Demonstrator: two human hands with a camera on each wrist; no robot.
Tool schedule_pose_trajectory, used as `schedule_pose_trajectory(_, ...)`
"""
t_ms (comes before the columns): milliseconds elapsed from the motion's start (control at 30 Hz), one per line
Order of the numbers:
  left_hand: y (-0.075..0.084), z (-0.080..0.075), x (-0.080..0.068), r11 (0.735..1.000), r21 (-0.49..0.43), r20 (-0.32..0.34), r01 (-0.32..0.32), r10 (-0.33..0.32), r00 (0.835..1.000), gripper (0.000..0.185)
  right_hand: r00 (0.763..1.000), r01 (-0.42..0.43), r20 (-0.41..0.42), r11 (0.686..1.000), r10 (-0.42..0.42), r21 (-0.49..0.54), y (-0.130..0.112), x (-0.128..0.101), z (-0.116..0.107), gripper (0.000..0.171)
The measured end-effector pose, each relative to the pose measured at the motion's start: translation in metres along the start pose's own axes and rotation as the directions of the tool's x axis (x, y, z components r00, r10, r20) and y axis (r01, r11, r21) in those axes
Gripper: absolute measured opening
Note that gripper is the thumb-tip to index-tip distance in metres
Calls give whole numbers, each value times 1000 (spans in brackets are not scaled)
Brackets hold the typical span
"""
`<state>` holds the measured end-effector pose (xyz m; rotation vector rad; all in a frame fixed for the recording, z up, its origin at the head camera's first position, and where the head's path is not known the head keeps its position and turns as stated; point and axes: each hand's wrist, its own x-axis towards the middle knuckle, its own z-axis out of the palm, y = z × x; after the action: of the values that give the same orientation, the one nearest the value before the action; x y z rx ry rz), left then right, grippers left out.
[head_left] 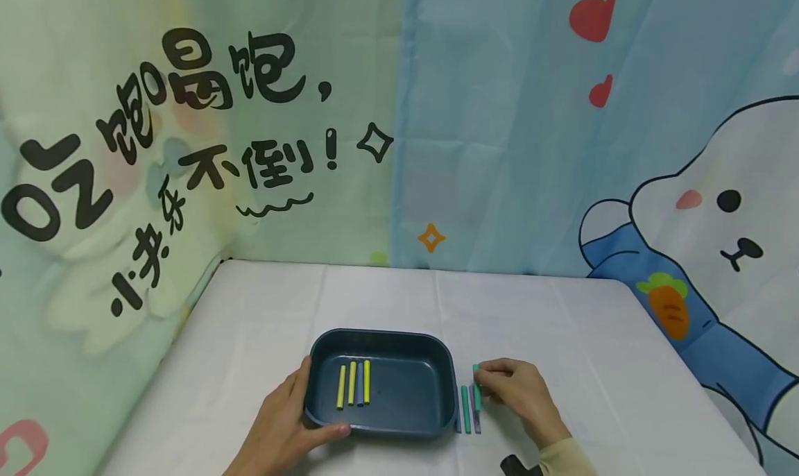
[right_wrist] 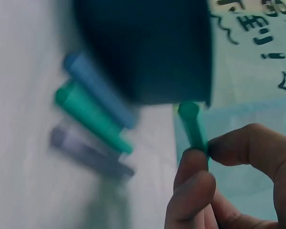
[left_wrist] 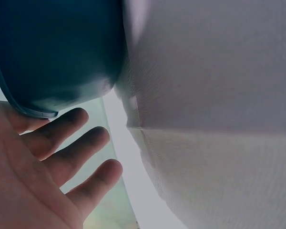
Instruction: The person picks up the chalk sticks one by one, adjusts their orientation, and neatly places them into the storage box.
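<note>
A dark blue rectangular tray (head_left: 406,393) sits on the white table. Inside, toward its left, three yellow sticks (head_left: 352,384) and a blue stick (head_left: 360,384) lie side by side. My left hand (head_left: 281,413) holds the tray's front left corner, thumb along the front rim; several of its fingers stand spread off the wall in the left wrist view. Right of the tray, my right hand (head_left: 514,393) pinches a slim green stick (right_wrist: 194,126) between thumb and fingertips, raised off the table. Below it lie a blue stick (right_wrist: 100,89), a green stick (right_wrist: 93,114) and a greyish purple stick (right_wrist: 90,152).
The white tablecloth (head_left: 268,309) spreads around the tray. Behind it hangs a printed cloth (head_left: 487,150) with black lettering and a cartoon bear (head_left: 749,184). A black device (head_left: 519,466) sits at the right wrist, by a pale yellow sleeve (head_left: 566,456).
</note>
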<state>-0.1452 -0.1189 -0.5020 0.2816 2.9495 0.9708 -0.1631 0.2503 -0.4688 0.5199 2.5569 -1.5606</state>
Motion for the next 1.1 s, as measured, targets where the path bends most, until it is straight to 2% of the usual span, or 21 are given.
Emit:
schedule_pose_trajectory(100, 1, 0, 0, 1000, -8, -4, -14, 14, 1000, 130, 999, -3, 34, 996, -1, 91, -12, -4, 4, 36)
schedule_pose_trajectory(400, 2, -3, 2, 1000, -3, -1, 3, -3, 1000, 131, 995, 48, 73, 980, -63, 193, -43, -10, 29, 34)
schedule_pose_trajectory(667, 3, -1, 2, 1000, -9, 15, -11, 11, 1000, 131, 993, 70, 86, 983, -86, 170, -55, -12, 50, 31)
schedule_pose_trajectory(967, 3, -1, 3, 1000, -14, 27, 21, -21, 999, 133, 987, 101, 110, 979, -121, 176, -65, -13, 66, 29)
schedule_pose_trajectory(1100, 3, 0, 3, 1000, -20, 25, 7, -7, 1000, 132, 984, 106, 123, 978, -129, 181, -67, -14, 69, 30)
